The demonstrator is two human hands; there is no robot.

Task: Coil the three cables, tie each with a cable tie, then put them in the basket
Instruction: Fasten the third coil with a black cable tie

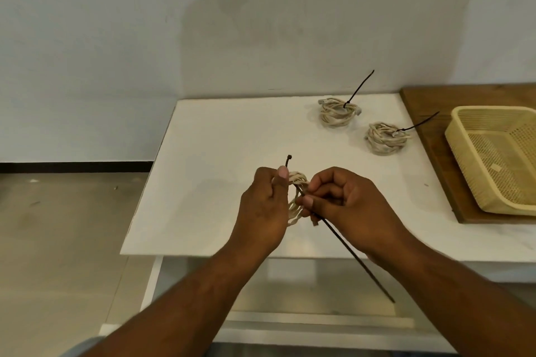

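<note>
My left hand [262,206] grips a coiled beige cable [296,200] above the white table [220,159]. A black cable tie [348,252] runs through the coil; its head end sticks up past my left thumb and its long tail slants down toward me. My right hand [345,200] pinches the tie beside the coil. Two other beige coils lie at the back right, each bound by a black tie with the tail sticking up: the far one [336,113] and the nearer one [385,138]. The cream mesh basket [464,136] stands at the right with nothing in it.
The basket rests on a brown wooden board [429,101] on the table's right side. A grey-white wall rises behind. The floor [58,240] lies to the left, below the table's left edge.
</note>
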